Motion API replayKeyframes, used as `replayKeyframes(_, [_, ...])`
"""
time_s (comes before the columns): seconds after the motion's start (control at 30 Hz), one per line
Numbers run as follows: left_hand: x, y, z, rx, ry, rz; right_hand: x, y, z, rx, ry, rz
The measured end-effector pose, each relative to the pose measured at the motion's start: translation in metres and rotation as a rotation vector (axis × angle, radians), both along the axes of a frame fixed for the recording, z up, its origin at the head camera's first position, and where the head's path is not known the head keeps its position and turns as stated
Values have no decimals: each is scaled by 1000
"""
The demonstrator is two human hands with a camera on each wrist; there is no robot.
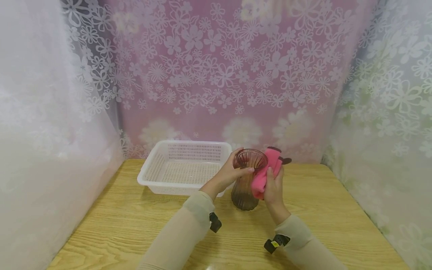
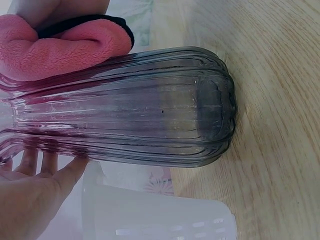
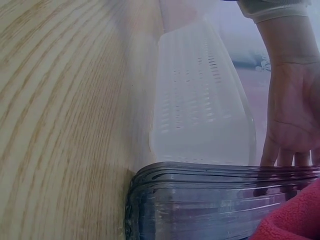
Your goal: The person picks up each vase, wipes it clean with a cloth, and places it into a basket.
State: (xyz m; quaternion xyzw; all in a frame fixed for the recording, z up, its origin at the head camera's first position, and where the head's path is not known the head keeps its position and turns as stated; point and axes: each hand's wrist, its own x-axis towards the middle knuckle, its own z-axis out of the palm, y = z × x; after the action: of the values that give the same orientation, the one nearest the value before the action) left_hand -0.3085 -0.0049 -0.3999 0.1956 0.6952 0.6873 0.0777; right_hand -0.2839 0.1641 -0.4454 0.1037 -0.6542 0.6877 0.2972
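A ribbed glass vase (image 1: 245,191), tinted purple to smoky grey with a flared rim, is upright over the wooden table. My left hand (image 1: 230,170) grips its neck from the left, thumb across the front just below the rim. On the other side my right hand (image 1: 275,189) holds a folded pink cloth (image 1: 261,182) with dark edging against the vase's upper side. In the left wrist view the fluffy cloth (image 2: 65,47) lies along the glass, and the vase's base (image 2: 217,107) is close to the tabletop. The left fingers (image 3: 285,158) show behind the glass in the right wrist view.
A white plastic basket (image 1: 155,184) with slotted walls stands at the back left of the table (image 1: 320,210), right beside the left hand. Flowered translucent curtains (image 1: 216,75) hang behind and on both sides. Both wrists wear small black cameras.
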Motion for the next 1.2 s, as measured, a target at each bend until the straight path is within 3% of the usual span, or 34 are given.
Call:
replayKeyframes(0.33, [-1,-1,-1,2,12,-13,1,2,-1,54,-29,23])
replayKeyframes(0.83, [0,0,-1,-3,17,-6,4,7,-2,112,-140,60])
replayKeyframes(1.2, [0,-2,2,-8,-10,-43,4,12,-5,154,-256,75])
